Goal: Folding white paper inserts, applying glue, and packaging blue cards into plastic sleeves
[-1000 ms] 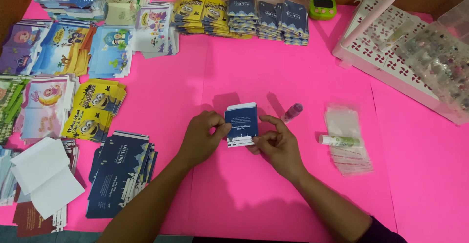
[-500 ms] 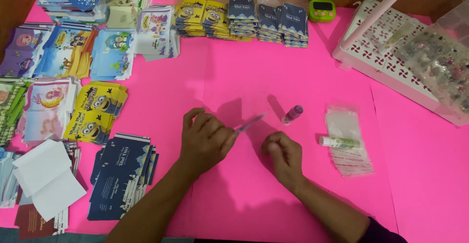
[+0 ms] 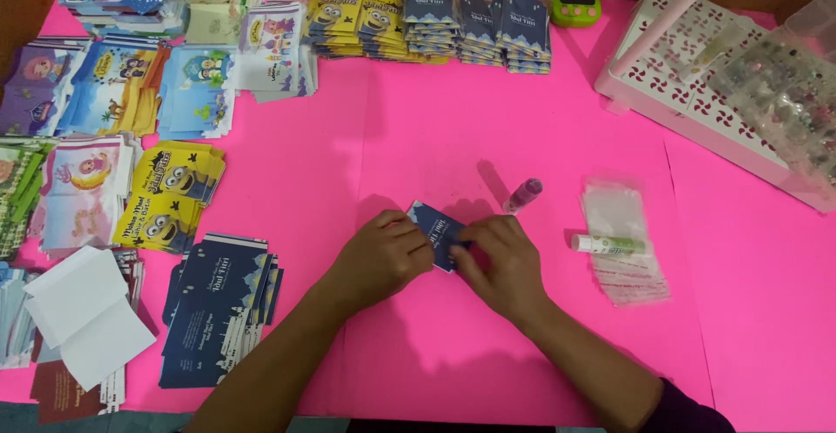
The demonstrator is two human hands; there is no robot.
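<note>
Blue card point(image 3: 438, 231) is pressed flat on the pink sheet point(image 3: 418, 128), near the middle of the table. It is pinched on its left side by the left hand point(image 3: 387, 255), with curled fingers. Its right side is gripped by the right hand point(image 3: 501, 263), and part of the card is hidden under those fingers.

Some things could go wrong. The card could be bent crooked if it is pushed unevenly by the two hands. It could also be torn if it is pulled too hard.

A small purple tube point(image 3: 523, 194) is lying just far and right of the hands. It could be bumped and rolled away if the right hand is moved fast. A white glue stick point(image 3: 610, 244) is resting on clear bags point(image 3: 620, 241) to the right, and it could be knocked off too. The pile of blue cards point(image 3: 218, 307) at the near left could be brushed by the left arm.
</note>
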